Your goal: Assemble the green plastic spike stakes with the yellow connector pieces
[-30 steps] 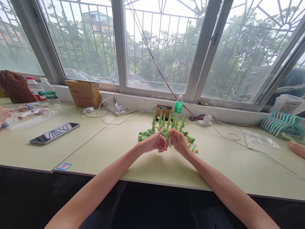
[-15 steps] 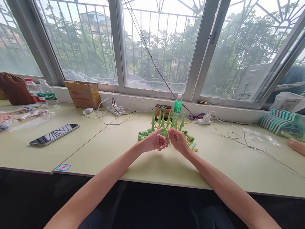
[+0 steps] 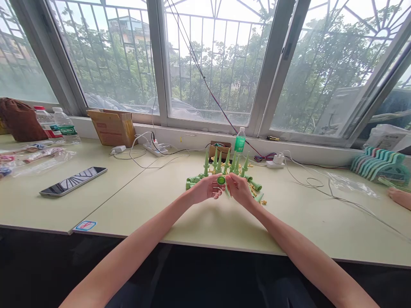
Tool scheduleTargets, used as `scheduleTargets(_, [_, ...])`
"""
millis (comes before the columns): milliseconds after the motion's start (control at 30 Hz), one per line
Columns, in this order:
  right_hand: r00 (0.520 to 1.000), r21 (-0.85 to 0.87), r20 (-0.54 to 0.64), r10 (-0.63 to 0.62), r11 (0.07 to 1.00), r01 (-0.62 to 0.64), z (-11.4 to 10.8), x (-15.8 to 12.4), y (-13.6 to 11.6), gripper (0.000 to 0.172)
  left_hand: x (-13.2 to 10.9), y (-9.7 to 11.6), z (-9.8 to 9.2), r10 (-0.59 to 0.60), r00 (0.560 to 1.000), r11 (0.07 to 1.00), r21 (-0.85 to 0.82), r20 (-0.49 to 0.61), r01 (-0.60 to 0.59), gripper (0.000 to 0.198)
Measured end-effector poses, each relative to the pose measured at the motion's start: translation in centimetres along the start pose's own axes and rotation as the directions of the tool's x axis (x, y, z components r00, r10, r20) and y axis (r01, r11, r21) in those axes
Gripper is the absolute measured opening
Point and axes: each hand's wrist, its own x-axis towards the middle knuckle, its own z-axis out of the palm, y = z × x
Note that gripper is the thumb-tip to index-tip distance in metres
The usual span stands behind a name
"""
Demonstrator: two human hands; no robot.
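My left hand point(image 3: 208, 188) is closed on a hollow green plastic spike, its round open end point(image 3: 221, 180) facing me. Most of the spike's length is hidden behind the fingers. Close to the right of that rim, my right hand point(image 3: 239, 187) has its thumb and fingers pinched together. Whatever sits in that pinch is too small or too hidden to name. Just beyond both hands, several similar green spikes point(image 3: 245, 165) stand point up. More green pieces point(image 3: 194, 181) lie to the left, and small yellow parts point(image 3: 263, 202) are scattered to the right.
A small brown box point(image 3: 217, 150) and a green-labelled bottle point(image 3: 239, 140) stand behind the spikes. Leftward are a phone point(image 3: 73, 181), a cardboard box point(image 3: 111, 128) and a power strip point(image 3: 156, 148). Cables point(image 3: 316, 182), hangers point(image 3: 379, 164) and another person's hand point(image 3: 399, 196) are on the right.
The green spike in my left hand has been tilted, so its open end now faces me more directly. My right hand has barely moved.
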Motion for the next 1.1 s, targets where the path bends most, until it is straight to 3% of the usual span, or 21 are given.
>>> scheduleTargets(200, [1.000, 0.000, -0.003, 0.026, 1.000, -0.026, 0.3, 0.0, 0.1, 0.050, 0.1, -0.2, 0.1, 0.134, 0.991, 0.988, 0.084, -0.018, -0.132, 0.032])
scheduleTargets(367, [0.999, 0.010, -0.008, 0.051, 0.999, -0.051, 0.4, -0.1, 0.1, 0.050, -0.1, -0.1, 0.5, 0.217, 0.975, 0.933, 0.307, -0.057, -0.189, 0.039])
scheduleTargets(567, [0.995, 0.023, -0.004, 0.103, 0.994, -0.103, 0.6, 0.0, 0.2, 0.054, -0.3, -0.4, 0.8, 0.407, 0.913, 0.735, 0.598, -0.010, -0.321, 0.039])
scheduleTargets(767, [0.990, 0.022, -0.016, 0.139, 0.990, -0.139, 0.6, 0.1, 0.4, 0.055, -0.2, -0.9, 0.8, 0.522, 0.853, 0.542, 0.762, 0.027, -0.355, 0.032])
scheduleTargets(900, [0.990, 0.026, -0.019, 0.137, 0.990, -0.136, 0.7, 0.2, 0.5, 0.053, 0.0, -1.1, 0.7, 0.551, 0.835, 0.527, 0.772, 0.008, -0.356, 0.029])
scheduleTargets(1100, [0.987, 0.043, -0.052, 0.150, 0.988, -0.148, 0.5, 0.2, 0.4, 0.048, 0.3, -1.1, 0.6, 0.542, 0.839, 0.581, 0.740, -0.041, -0.339, 0.030])
